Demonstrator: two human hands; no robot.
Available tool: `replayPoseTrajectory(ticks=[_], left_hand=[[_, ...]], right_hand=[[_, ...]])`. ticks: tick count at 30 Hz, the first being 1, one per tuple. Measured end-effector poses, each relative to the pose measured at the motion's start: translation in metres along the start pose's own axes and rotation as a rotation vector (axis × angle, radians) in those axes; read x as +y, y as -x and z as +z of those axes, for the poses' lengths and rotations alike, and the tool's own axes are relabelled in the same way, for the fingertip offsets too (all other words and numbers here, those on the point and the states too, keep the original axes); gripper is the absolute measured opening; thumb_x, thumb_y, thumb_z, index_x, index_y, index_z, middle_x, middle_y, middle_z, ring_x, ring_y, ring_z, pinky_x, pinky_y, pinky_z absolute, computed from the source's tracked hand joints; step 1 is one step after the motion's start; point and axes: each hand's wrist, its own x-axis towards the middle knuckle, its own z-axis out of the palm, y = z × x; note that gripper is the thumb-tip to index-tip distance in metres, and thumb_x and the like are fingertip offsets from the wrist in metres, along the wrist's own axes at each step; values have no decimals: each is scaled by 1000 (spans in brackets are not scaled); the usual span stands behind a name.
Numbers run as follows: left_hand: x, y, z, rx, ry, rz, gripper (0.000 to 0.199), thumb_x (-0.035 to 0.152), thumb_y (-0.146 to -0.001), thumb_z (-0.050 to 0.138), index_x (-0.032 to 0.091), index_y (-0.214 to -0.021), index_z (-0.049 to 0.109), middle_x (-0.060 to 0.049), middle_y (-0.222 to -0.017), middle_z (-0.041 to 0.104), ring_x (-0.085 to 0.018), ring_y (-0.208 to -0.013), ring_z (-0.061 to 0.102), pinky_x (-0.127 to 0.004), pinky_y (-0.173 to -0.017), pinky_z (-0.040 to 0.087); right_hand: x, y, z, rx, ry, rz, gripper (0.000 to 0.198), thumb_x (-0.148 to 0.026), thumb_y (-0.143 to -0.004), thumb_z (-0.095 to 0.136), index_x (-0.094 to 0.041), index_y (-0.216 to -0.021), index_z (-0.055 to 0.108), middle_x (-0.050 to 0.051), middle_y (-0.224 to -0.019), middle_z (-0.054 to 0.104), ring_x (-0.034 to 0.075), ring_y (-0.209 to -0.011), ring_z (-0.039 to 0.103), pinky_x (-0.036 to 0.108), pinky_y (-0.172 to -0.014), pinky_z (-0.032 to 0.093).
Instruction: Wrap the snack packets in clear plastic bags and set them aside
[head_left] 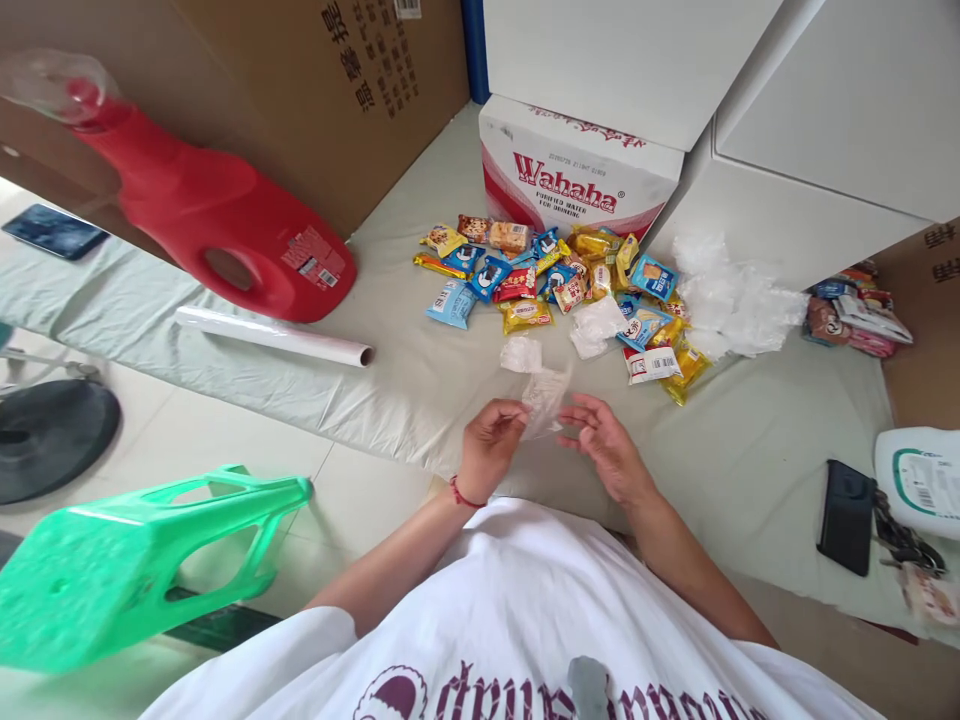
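A thin clear plastic bag (pixel 546 400) hangs between my two hands, over the covered surface. My left hand (pixel 495 440), with a red bracelet at the wrist, pinches the bag's left edge. At the bag's right side my right hand (pixel 600 440) has its fingers apart; whether a fingertip touches the film I cannot make out. Just beyond lie a crumpled piece of clear plastic (pixel 521 353) and another crumpled piece (pixel 596 328). A pile of small wrapped snacks (pixel 517 285) spreads past them.
Behind the snacks stands a Wahaha water carton (pixel 577 180). A heap of clear plastic bags (pixel 739 300) lies to their right. On the left are a red detergent bottle (pixel 240 230), a white roll (pixel 277 337) and a green stool (pixel 150 560). A black phone (pixel 846 517) rests at right.
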Motion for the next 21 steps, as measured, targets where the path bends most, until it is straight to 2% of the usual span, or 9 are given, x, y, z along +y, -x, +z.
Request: replayPoseTrajectory(ticks=[2,5,7,10,12,14,18,19,21], left_hand=[[4,3,15,-64,6,13,19,40,-85,76,21,-85,71,-7,-98,74,-19,-94,69,-30,-80,56],[6,-5,14,0,120,-67,25,44,-84,78,21,-86,68,-5,-95,74,-18,-89,69,-31,-79,57],[4,-14,-4,112,248,-160,32,46,-78,82,21,-86,64,-2,-88,72,-16,-84,69,-30,-76,58],[-3,-21,-38,256,364,-273,40,44,-68,89,21,-83,59,3,-80,68,-13,-78,69,-28,-72,58],[-7,-19,-55,295,358,-336,42,42,-66,90,21,-83,58,3,-77,68,-12,-75,69,-27,-72,58],[-11,-13,-63,298,340,-389,43,44,-67,89,20,-83,57,2,-77,70,-12,-74,69,-26,-71,58],[-13,-5,-60,299,342,-423,44,48,-70,86,20,-85,55,1,-78,71,-13,-78,72,-25,-70,58],[-13,-6,-59,299,339,-425,44,48,-70,85,20,-85,55,1,-78,71,-13,-79,72,-25,-70,58],[-12,-7,-58,290,328,-430,43,46,-70,85,20,-85,55,0,-79,72,-13,-79,72,-25,-69,58]], right_hand=[[1,-4,20,23,44,-71,58,-56,-66,91,-28,-111,65,5,-112,72,22,-107,66,35,-88,58],[0,-11,22,140,68,-116,39,-56,-78,81,-24,-92,66,2,-93,73,16,-84,66,30,-79,56],[-1,-11,5,195,42,-78,39,-57,-78,80,-23,-88,65,1,-86,71,14,-75,64,28,-70,55],[-1,-6,-27,293,26,4,44,-56,-69,88,-22,-87,65,-1,-78,67,14,-71,61,25,-61,53],[3,1,-43,346,55,58,47,-56,-64,90,-22,-87,66,-1,-76,66,14,-69,60,24,-57,51],[9,9,-53,355,113,108,48,-58,-64,89,-22,-86,66,0,-73,66,15,-66,59,25,-53,49],[16,26,-66,218,422,178,43,-64,-75,77,-23,-81,66,0,-64,63,17,-58,55,28,-51,43],[14,30,-70,208,551,154,42,-64,-78,75,-23,-82,67,0,-64,64,17,-57,54,29,-53,43],[5,35,-76,284,803,39,39,-62,-83,69,-24,-86,69,2,-70,67,18,-61,56,32,-60,45]])
